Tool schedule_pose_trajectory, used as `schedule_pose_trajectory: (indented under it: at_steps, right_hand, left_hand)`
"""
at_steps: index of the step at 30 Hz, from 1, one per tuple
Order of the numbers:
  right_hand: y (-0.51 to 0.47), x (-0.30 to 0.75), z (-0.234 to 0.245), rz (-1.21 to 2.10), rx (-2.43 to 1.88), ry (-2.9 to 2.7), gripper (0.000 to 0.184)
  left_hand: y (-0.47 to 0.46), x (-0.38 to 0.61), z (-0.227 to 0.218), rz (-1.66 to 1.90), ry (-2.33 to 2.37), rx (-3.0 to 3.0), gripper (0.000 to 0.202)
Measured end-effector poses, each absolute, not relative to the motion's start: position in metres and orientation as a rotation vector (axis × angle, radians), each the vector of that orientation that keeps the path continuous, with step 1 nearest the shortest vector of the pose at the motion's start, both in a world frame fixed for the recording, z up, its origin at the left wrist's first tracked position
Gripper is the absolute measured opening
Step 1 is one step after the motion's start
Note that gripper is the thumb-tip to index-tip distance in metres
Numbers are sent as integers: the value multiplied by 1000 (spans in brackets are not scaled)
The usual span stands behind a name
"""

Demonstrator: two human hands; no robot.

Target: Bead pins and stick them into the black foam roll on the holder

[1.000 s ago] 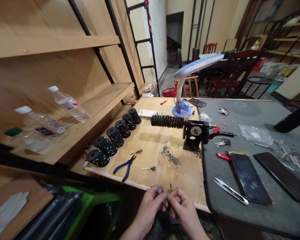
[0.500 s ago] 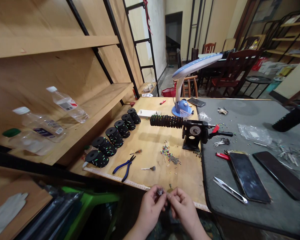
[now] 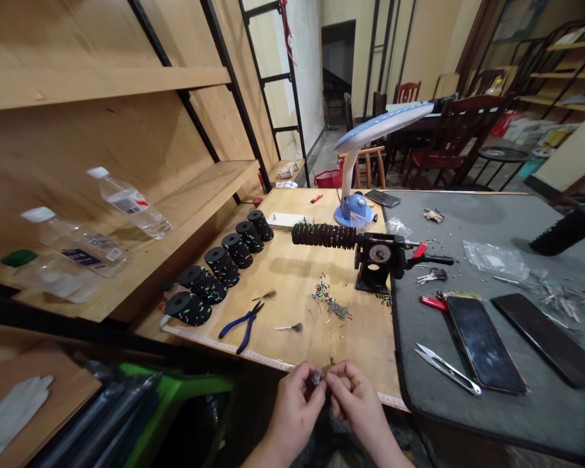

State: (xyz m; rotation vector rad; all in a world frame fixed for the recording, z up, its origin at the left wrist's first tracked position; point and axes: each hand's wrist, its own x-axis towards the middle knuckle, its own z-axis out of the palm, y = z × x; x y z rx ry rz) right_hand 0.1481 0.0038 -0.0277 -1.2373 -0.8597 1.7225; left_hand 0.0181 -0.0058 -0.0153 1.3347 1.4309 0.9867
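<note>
At the table's front edge my left hand (image 3: 295,402) is closed in a pinch around a small grey tuft (image 3: 316,377), mostly covered by the fingers. My right hand (image 3: 353,393) is also closed, thumb and forefinger meeting the left fingertips; anything inside its pinch is too small to make out. Just beyond the hands lies a tiny dark metal piece (image 3: 332,361). A pile of coloured beads and small metal pins (image 3: 329,299) is farther up the wooden table. Left of it lie a grey-tipped tuft with a white stem (image 3: 290,327) and blue-handled pliers (image 3: 242,325).
Several black spools (image 3: 221,265) line the table's left side. A black winding device (image 3: 377,257) carries a ridged black roll (image 3: 324,235) before a blue lamp (image 3: 353,209). Thread snips (image 3: 447,369) and phones (image 3: 485,343) lie on the grey mat (image 3: 433,416).
Both hands stay together at the table edge, with only slight finger shifts. The grey tuft shows a little more between the left fingers. The view has moved very slightly.
</note>
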Motion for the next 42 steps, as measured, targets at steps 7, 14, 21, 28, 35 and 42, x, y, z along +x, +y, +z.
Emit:
schedule_pose_trajectory:
  at_steps: [7, 14, 21, 28, 35, 42]
  right_hand:
    - [5, 150, -28, 1700, -1244, -825, 52]
    - [9, 156, -27, 1689, -1208, -787, 52]
    - [8, 156, -26, 1667, -1198, -801, 54]
    - [6, 152, -23, 1678, -1158, -871, 50]
    - [14, 162, -13, 1483, -1184, -1534, 16]
    - [22, 162, 4, 1199, -1108, -2127, 18]
  left_hand:
    - [-6, 21, -16, 936, 1414, 1311, 16]
    - [-3, 25, -1, 883, 1315, 1099, 16]
    - [-4, 22, -1, 881, 1294, 1090, 11]
    - [-1, 23, 0, 954, 1357, 1201, 10]
    - [1, 9, 2, 906, 1361, 1220, 10]
    - [3, -14, 25, 819, 1268, 1223, 14]
